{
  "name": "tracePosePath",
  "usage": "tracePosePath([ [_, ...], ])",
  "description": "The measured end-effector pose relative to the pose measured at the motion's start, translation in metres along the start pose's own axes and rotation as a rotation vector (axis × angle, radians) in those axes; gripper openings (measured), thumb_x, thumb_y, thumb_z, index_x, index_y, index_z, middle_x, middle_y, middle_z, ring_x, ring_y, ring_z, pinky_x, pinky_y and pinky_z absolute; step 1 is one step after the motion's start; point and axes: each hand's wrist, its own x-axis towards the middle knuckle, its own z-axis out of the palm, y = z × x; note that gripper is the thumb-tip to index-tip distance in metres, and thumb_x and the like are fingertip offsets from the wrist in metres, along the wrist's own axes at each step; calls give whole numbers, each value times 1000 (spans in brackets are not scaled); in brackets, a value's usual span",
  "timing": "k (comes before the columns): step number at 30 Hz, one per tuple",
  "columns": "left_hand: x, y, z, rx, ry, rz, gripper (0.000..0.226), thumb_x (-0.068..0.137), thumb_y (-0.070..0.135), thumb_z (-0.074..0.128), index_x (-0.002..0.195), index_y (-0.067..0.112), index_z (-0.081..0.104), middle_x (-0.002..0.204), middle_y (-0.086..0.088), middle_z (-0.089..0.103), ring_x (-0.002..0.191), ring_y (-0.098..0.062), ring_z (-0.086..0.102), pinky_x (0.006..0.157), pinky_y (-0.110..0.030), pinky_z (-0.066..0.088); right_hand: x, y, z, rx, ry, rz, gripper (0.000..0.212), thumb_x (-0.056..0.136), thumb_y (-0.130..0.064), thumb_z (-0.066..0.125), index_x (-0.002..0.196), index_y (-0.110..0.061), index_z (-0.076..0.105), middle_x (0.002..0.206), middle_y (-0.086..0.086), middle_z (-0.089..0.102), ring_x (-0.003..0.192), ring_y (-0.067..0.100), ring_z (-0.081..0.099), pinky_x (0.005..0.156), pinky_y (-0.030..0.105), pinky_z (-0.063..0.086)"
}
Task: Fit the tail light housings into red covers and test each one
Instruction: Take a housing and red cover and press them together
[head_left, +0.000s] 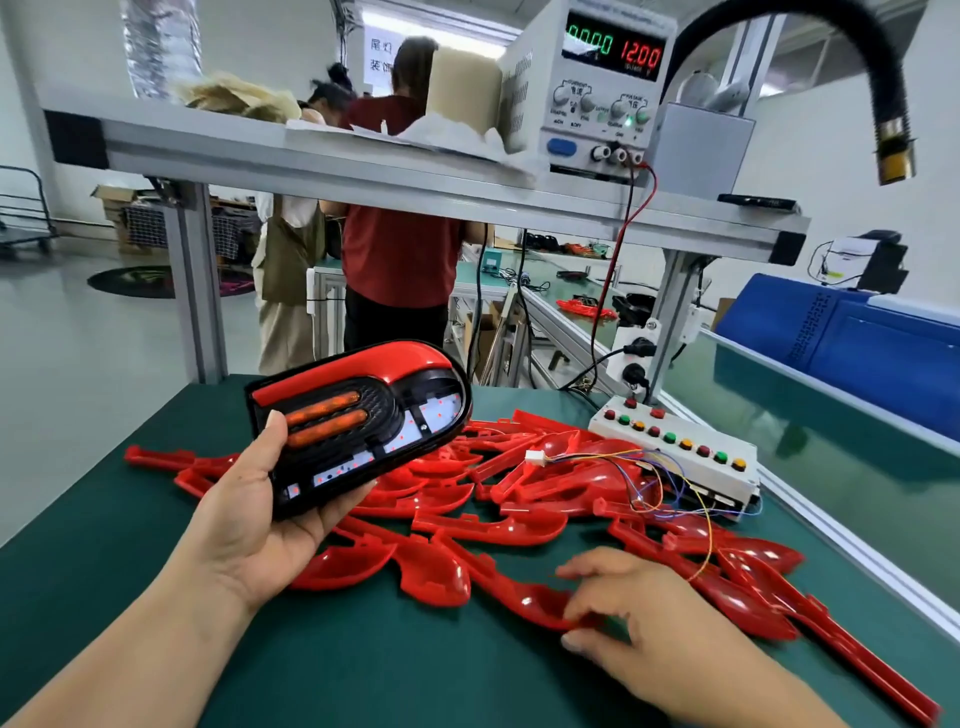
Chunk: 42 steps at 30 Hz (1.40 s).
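My left hand (249, 525) holds a black tail light housing (358, 421) up above the green mat, thumb on its left edge and fingers under it. The housing has a red trim strip on top, two orange bars and white boards with red dots. My right hand (639, 618) pinches the end of a red cover (524, 597) lying on the mat at the near right. Several more red covers (498, 488) lie heaped across the middle of the mat.
A white test box (675, 447) with coloured buttons sits at the right, and its thin wires end in a white connector (535, 457) over the heap. On the shelf above, a power supply (602, 88) reads 12.00. People stand behind the bench. The mat's right edge meets a metal rail.
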Motion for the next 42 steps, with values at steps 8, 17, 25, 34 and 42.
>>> tracePosePath([
  [8, 1, -3, 1, -14, 5, -17, 50, 94, 42, 53, 126, 4, 58, 106, -18, 73, 87, -30, 74, 59, -43, 61, 73, 41, -21, -479, 219, 218, 31, 93, -29, 58, 123, -24, 63, 122, -4, 60, 116, 16, 53, 102, 27, 37],
  [17, 2, 2, -2, -10, -7, -13, 55, 93, 42, 54, 134, 6, 53, 112, -20, 71, 89, -32, 73, 61, -42, 61, 95, 62, -31, -573, 40, 274, 10, 87, -34, 61, 87, -39, 53, 105, -17, 58, 111, 12, 50, 95, 35, 36],
  [25, 5, 5, -7, -24, -16, -26, 65, 79, 43, 61, 132, 6, 55, 109, -20, 72, 89, -33, 73, 60, -42, 60, 83, 66, -54, -136, 111, 139, 23, 81, -25, 78, 77, -45, 67, 83, -29, 69, 81, -11, 62, 91, 20, 43],
  [34, 11, 2, -13, 3, -35, -28, 68, 76, 44, 62, 134, 10, 54, 114, -19, 70, 94, -34, 72, 64, -44, 60, 83, 47, -82, 308, 214, 105, 14, 85, -5, 69, 81, -17, 74, 82, 6, 73, 71, 9, 64, 68, 15, 50],
  [42, 8, -8, -10, 166, -123, -55, 53, 78, 45, 61, 125, 20, 59, 111, -15, 72, 93, -36, 72, 64, -45, 59, 95, -46, -77, 623, 166, -181, 10, 79, -17, 69, 76, -25, 75, 74, 2, 73, 66, 10, 68, 64, 19, 56],
])
